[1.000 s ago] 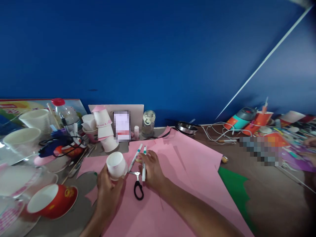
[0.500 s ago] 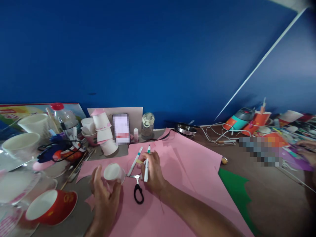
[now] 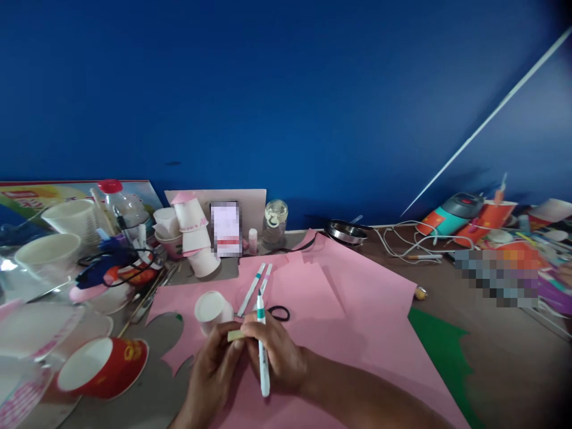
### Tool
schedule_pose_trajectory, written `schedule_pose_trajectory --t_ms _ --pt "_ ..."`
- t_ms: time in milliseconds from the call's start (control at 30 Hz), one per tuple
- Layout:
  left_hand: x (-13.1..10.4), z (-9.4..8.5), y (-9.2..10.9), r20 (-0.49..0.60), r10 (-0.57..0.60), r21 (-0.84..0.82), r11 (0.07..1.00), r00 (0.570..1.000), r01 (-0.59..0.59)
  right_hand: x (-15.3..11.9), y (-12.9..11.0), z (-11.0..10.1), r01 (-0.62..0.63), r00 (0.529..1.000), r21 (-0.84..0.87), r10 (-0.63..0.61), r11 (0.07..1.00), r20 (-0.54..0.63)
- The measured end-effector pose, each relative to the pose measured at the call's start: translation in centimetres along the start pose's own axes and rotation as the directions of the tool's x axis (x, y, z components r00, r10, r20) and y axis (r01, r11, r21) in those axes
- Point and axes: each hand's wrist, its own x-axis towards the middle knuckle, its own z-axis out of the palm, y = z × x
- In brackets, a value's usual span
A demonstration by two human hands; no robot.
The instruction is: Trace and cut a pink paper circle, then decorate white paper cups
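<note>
My left hand (image 3: 212, 372) is closed, pinching a small pale yellow strip (image 3: 235, 335) between thumb and fingers. Close against it, my right hand (image 3: 281, 357) has its fingertips at the strip's other end. It also grips a white marker with a teal band (image 3: 261, 357), tip pointing up and away. Just beyond my left hand a white paper cup (image 3: 209, 307) stands on pink paper (image 3: 370, 339). Behind my right hand shows the black handle of the scissors (image 3: 280, 312); their blades are mostly hidden. Two more markers, one teal-banded marker (image 3: 251, 290) and one paler marker (image 3: 266, 278), lie past the cup.
A cup tower (image 3: 195, 235), a phone (image 3: 226, 229) and a glass jar (image 3: 275, 223) stand along the blue wall. Crowding the left are stacked cups (image 3: 71, 220), a bottle (image 3: 125, 208) and a red cup (image 3: 120, 366). Green paper (image 3: 440, 342), cables and a tape roll (image 3: 345, 232) lie rightward.
My left hand has left the cup and come to the strip, which was in my right hand. The scissors have shifted away and turned. A marker has been laid down beside the other one.
</note>
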Motion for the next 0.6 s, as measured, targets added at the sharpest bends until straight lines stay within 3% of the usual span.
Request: schedule_pose_trajectory --t_ms 133,233,333,467,600 --pt "0.2 0.1 1.3 -0.015 -0.13 -0.231 0.965 0.991 0.123 0.2 -0.1 -0.3 0.002 0.999 -0.024 -0.003 1.0 -0.042" --pt "0.4 0.1 1.8 0.045 -0.232 -0.454 0.862 0.972 0.227 0.7 -0.3 -0.6 0.043 0.996 0.005 -0.043 0.999 -0.074" --pt "0.6 0.2 2.0 0.089 -0.236 -0.589 0.771 0.968 0.242 1.1 -0.4 -0.6 0.142 0.988 0.047 -0.139 0.989 -0.062" --pt "0.8 0.2 1.9 0.131 -0.266 -0.685 0.673 0.955 0.281 1.1 -0.5 -0.3 0.258 0.964 -0.014 -0.258 0.966 -0.068" --pt "0.8 0.2 2.4 0.141 -0.257 -0.666 0.69 0.956 0.283 1.0 -0.7 -0.3 0.275 0.957 -0.022 -0.276 0.961 -0.091"
